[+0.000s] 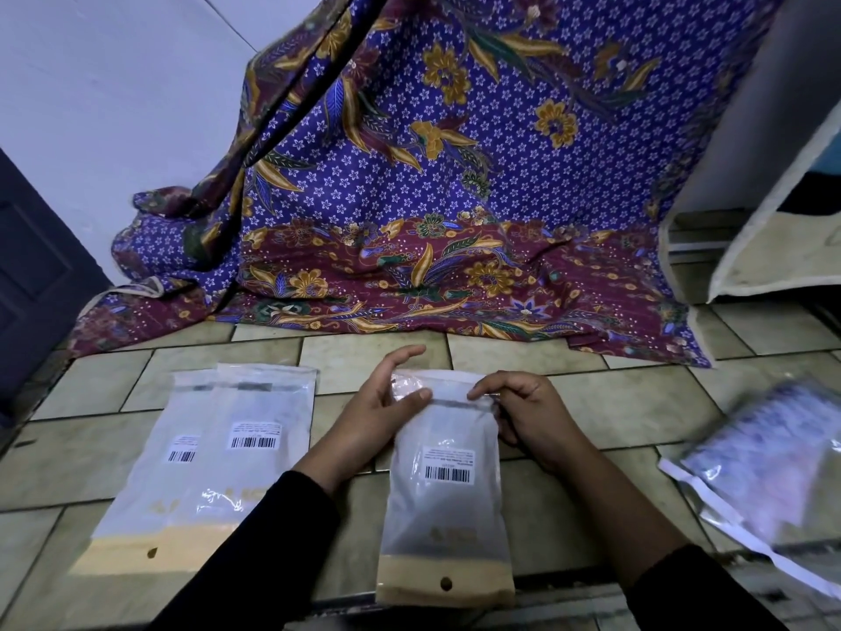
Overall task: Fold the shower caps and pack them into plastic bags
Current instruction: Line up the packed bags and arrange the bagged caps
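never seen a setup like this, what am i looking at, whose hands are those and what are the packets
No machine here: one camera worn on a person's head looks down at their own hands. The left hand and right hand hold the top flap of a bag with a barcode label; its lower end rests on the tiled surface. To the left lie two more bags, overlapping; a blurred packet lies to the right, and a patterned cloth hangs behind.
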